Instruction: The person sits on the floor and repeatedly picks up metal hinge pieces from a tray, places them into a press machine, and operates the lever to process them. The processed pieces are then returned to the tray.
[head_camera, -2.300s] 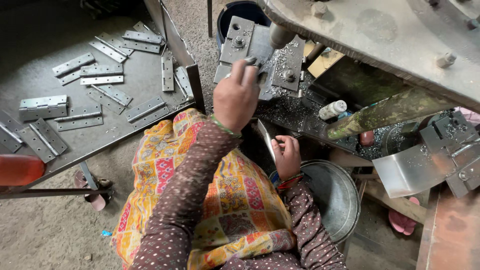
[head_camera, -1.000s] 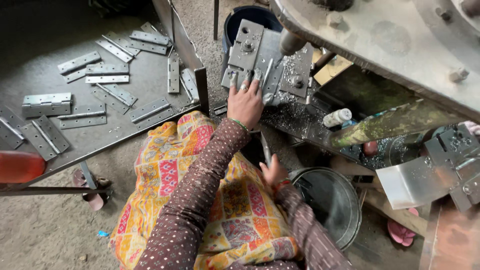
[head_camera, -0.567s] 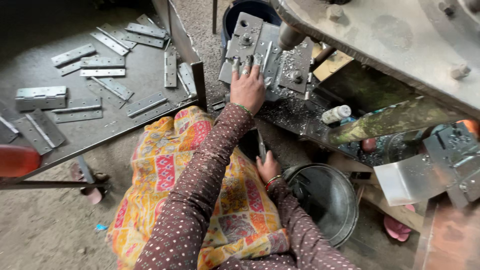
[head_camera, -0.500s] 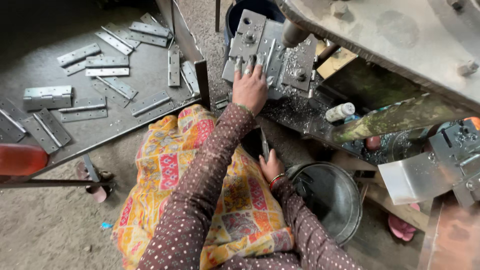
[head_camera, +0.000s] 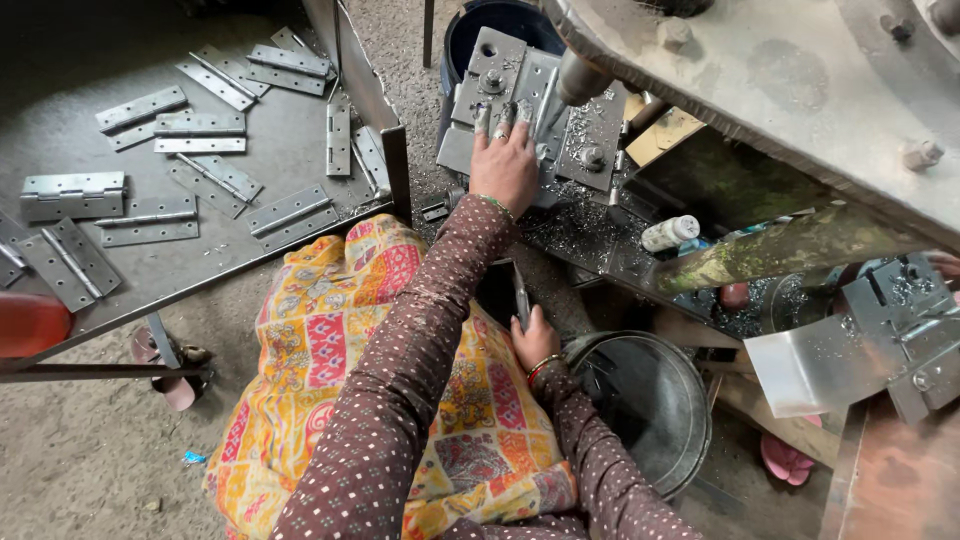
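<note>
- Hinges (head_camera: 200, 125) lie scattered on the grey metal tray (head_camera: 250, 260) at far left, well apart from both hands.
- Left hand (head_camera: 505, 165) stretches forward, fingers spread flat on the metal press fixture (head_camera: 520, 85).
- Right hand (head_camera: 535, 340) sits lower, closed around a flat metal piece (head_camera: 521, 295).
- Steel bucket (head_camera: 650, 410) stands just beside that hand.

A metal workshop; steel hinges (head_camera: 150, 215) strewn on a tray, press die (head_camera: 530, 110) amid shavings.
</note>
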